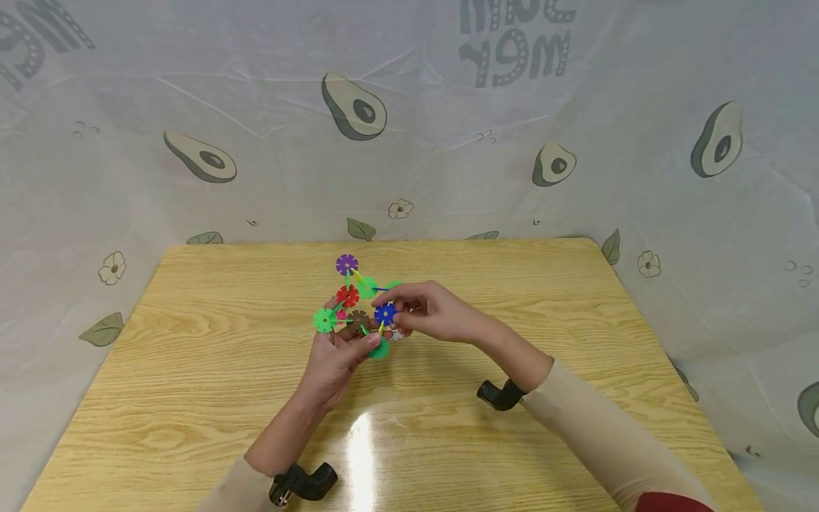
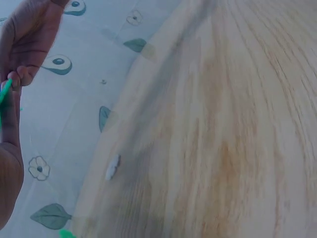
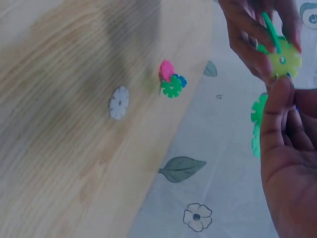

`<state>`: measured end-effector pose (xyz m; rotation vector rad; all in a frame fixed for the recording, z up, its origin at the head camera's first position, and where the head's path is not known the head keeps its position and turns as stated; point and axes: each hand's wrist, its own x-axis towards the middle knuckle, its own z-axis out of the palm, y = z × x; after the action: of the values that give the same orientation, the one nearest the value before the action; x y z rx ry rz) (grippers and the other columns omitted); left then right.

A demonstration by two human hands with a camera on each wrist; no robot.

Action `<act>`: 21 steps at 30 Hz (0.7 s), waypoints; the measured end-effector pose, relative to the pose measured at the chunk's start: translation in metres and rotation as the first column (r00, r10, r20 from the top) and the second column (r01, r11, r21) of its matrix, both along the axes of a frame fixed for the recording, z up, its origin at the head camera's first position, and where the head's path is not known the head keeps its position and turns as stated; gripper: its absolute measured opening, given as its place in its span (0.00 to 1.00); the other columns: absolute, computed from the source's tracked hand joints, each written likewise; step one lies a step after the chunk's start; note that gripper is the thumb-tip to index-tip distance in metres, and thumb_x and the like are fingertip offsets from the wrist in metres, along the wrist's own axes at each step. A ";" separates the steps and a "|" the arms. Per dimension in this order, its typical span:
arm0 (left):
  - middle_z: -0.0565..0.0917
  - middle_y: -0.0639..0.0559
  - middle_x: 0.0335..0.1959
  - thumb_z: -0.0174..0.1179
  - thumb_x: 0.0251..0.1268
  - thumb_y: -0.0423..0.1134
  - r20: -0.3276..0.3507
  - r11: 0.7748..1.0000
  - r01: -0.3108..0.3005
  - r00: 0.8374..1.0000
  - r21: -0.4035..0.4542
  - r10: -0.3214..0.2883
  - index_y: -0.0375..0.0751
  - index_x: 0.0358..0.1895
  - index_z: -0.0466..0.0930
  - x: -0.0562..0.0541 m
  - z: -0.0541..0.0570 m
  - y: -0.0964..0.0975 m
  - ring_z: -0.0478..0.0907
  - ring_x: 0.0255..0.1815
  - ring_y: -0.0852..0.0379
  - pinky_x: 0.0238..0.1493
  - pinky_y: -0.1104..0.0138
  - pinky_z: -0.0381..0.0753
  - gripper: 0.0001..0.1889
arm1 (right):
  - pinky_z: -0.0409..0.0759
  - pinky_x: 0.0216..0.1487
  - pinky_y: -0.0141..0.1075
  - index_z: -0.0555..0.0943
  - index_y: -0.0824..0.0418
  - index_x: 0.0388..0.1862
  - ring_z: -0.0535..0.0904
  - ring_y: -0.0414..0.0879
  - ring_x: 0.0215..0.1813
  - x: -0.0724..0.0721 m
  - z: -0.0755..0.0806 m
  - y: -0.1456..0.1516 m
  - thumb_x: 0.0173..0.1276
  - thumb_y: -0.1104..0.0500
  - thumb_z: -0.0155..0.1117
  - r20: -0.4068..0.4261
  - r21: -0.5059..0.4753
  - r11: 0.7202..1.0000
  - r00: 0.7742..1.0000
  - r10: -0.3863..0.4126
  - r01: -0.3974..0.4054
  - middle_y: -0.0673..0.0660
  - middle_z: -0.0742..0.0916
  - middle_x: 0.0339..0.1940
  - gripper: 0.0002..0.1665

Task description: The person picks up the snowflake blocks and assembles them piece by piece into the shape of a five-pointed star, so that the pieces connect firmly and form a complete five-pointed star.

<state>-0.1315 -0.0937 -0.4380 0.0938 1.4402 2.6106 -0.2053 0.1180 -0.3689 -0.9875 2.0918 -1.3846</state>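
My left hand (image 1: pixel 334 361) holds a linked piece of colourful notched plastic discs from below, its thumb near a teal-green disc (image 1: pixel 379 348). Bright green (image 1: pixel 325 320), red (image 1: pixel 348 296) and brown (image 1: pixel 358 322) discs show around its fingers. From the right, my right hand (image 1: pixel 438 311) pinches a dark blue disc (image 1: pixel 385 313) between thumb and fingers, beside a yellow disc seen edge-on. In the right wrist view that yellow disc (image 3: pixel 292 62) sits between the two hands, with a green disc slotted near it. Fingers hide part of the linked discs.
A white disc (image 3: pixel 119 102) lies on the wooden table (image 1: pixel 544 284), below the hands. Pink (image 3: pixel 167 69), green (image 3: pixel 172 87) and blue discs lie grouped near the table's edge. A purple disc (image 1: pixel 348 264) shows beyond the hands. A patterned cloth (image 1: pixel 269 142) hangs behind the table.
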 end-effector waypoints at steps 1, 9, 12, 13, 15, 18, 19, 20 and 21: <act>0.88 0.60 0.45 0.56 0.68 0.15 -0.003 1.000 0.004 1.000 0.001 -0.004 0.57 0.78 0.51 0.000 -0.001 0.000 0.89 0.47 0.62 0.49 0.69 0.91 0.44 | 0.91 0.44 0.44 0.79 0.70 0.66 0.86 0.52 0.37 -0.001 0.002 0.000 0.77 0.71 0.57 0.001 0.013 1.000 1.000 0.021 -0.021 0.68 0.85 0.36 0.20; 0.87 0.61 0.43 0.56 0.69 0.16 -0.025 1.000 0.014 1.000 0.004 -0.014 0.57 0.76 0.56 -0.001 -0.003 -0.004 0.89 0.45 0.63 0.47 0.70 0.90 0.41 | 0.89 0.43 0.38 0.77 0.69 0.69 0.86 0.56 0.38 -0.002 0.008 -0.003 0.79 0.70 0.56 -0.012 0.064 0.996 0.998 0.065 -0.064 0.67 0.86 0.37 0.21; 0.86 0.62 0.42 0.57 0.70 0.18 -0.025 1.000 0.014 1.000 0.002 -0.014 0.57 0.76 0.57 -0.001 -0.001 -0.007 0.89 0.45 0.64 0.49 0.70 0.90 0.39 | 0.90 0.44 0.38 0.76 0.68 0.70 0.86 0.53 0.38 -0.002 0.006 -0.005 0.80 0.69 0.57 -0.015 0.048 0.997 0.998 0.056 -0.055 0.66 0.86 0.37 0.22; 0.86 0.61 0.42 0.57 0.71 0.18 -0.027 1.000 0.015 1.000 0.003 -0.015 0.56 0.75 0.58 -0.001 -0.001 -0.008 0.90 0.45 0.62 0.50 0.69 0.91 0.38 | 0.90 0.44 0.38 0.76 0.67 0.71 0.86 0.53 0.38 -0.002 0.005 -0.006 0.80 0.69 0.57 -0.023 0.045 0.998 0.998 0.052 -0.051 0.65 0.86 0.37 0.23; 0.85 0.61 0.42 0.57 0.71 0.18 -0.030 1.000 0.016 0.999 0.012 -0.015 0.56 0.74 0.58 -0.002 -0.001 -0.011 0.91 0.46 0.59 0.52 0.67 0.91 0.37 | 0.89 0.40 0.38 0.76 0.64 0.72 0.85 0.54 0.37 -0.002 0.004 -0.006 0.80 0.67 0.58 -0.048 0.034 0.999 0.998 0.030 -0.028 0.63 0.86 0.37 0.23; 0.82 0.60 0.41 0.57 0.71 0.18 -0.033 0.999 0.002 0.999 0.038 -0.001 0.56 0.73 0.59 -0.002 -0.001 -0.019 0.92 0.49 0.54 0.56 0.64 0.90 0.37 | 0.84 0.33 0.34 0.74 0.63 0.73 0.82 0.53 0.34 -0.002 0.000 -0.006 0.81 0.65 0.58 -0.089 -0.015 0.997 0.993 -0.075 0.074 0.60 0.85 0.38 0.24; 0.82 0.60 0.41 0.56 0.72 0.18 -0.027 0.999 -0.007 1.000 0.048 0.009 0.55 0.73 0.59 -0.002 -0.001 -0.023 0.92 0.50 0.53 0.56 0.64 0.90 0.35 | 0.82 0.31 0.34 0.74 0.63 0.73 0.81 0.52 0.34 -0.002 -0.003 -0.008 0.81 0.65 0.58 -0.097 -0.040 0.991 0.987 -0.130 0.127 0.60 0.84 0.39 0.24; 0.81 0.60 0.40 0.56 0.72 0.18 -0.021 0.998 -0.026 0.999 0.060 0.027 0.54 0.73 0.60 -0.002 -0.002 -0.028 0.92 0.50 0.52 0.57 0.64 0.90 0.35 | 0.80 0.29 0.33 0.73 0.63 0.73 0.80 0.50 0.33 -0.002 -0.007 -0.009 0.81 0.64 0.58 -0.096 -0.067 0.981 0.978 -0.187 0.181 0.60 0.83 0.39 0.24; 0.81 0.60 0.40 0.56 0.72 0.17 -0.014 0.996 -0.049 0.999 0.071 0.050 0.55 0.73 0.60 -0.002 -0.003 -0.033 0.92 0.50 0.53 0.57 0.64 0.90 0.35 | 0.79 0.29 0.32 0.73 0.64 0.73 0.79 0.49 0.34 -0.001 -0.012 -0.010 0.81 0.64 0.58 -0.091 -0.090 0.968 0.966 -0.240 0.232 0.60 0.83 0.41 0.24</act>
<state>-0.1331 -0.1266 -0.4406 0.0879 1.3727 2.7063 -0.2067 0.1077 -0.3814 -0.8767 2.3077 -1.5734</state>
